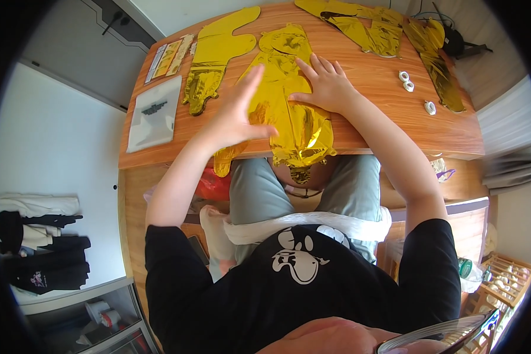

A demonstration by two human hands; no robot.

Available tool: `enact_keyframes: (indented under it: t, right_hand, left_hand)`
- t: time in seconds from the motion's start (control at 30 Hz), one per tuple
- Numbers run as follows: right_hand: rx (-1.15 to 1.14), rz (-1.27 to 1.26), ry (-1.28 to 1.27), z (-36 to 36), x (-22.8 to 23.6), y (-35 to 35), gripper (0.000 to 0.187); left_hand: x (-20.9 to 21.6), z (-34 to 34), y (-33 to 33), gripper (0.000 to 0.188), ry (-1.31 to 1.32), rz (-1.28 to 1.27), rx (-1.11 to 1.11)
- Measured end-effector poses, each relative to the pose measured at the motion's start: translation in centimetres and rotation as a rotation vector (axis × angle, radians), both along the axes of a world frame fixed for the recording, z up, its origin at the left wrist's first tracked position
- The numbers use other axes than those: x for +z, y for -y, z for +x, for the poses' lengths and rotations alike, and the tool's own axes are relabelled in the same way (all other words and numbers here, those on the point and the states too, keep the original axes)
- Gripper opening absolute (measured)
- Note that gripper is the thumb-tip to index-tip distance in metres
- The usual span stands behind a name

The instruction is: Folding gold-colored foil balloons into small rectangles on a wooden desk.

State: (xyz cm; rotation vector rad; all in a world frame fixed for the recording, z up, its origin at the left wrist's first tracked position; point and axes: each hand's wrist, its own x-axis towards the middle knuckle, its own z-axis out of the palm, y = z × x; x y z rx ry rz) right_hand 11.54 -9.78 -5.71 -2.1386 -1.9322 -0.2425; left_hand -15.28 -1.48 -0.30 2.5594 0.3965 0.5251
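A flat gold foil balloon point(286, 76) lies crinkled in front of me, its lower end hanging over the table's near edge toward my lap. My right hand point(326, 85) rests on its right side with the fingers spread. Over its left side is my left hand point(242, 112), thumb held apart from the fingers and nothing in its grasp; whether it touches the foil I cannot tell. A second gold foil balloon point(221, 47) lies to the left of the first, smooth at the top and wrinkled at the bottom.
More gold foil pieces point(369, 29) lie at the far right, with another along the right edge point(433, 65). Small white rolls point(406, 81) sit on the right of the wooden table point(383, 112). On the left are a clear plastic sleeve point(154, 121) and printed cards point(170, 58).
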Motion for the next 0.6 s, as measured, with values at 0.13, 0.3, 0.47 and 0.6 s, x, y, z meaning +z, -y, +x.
enact_keyframes:
  t: [0.13, 0.3, 0.47, 0.6]
  right_hand:
    - [-0.004, 0.003, 0.017, 0.5, -0.2, 0.1, 0.108]
    - [0.005, 0.017, 0.022, 0.1, 0.1, 0.1, 0.108]
    - [-0.002, 0.005, 0.030, 0.2, 0.1, 0.2, 0.108]
    - [0.006, -0.003, 0.023, 0.0, 0.3, 0.3, 0.108]
  left_hand:
    - [3.4, -6.4, 2.1, 0.040, -0.081, -0.082, 0.591]
    - [-0.4, -14.0, 7.1, 0.065, -0.409, -0.424, 1.018]
    - [-7.0, -13.1, 6.6, 0.056, 0.016, -0.909, 0.747]
    - [-6.1, -10.2, 8.0, 0.033, 0.276, -1.005, 0.743]
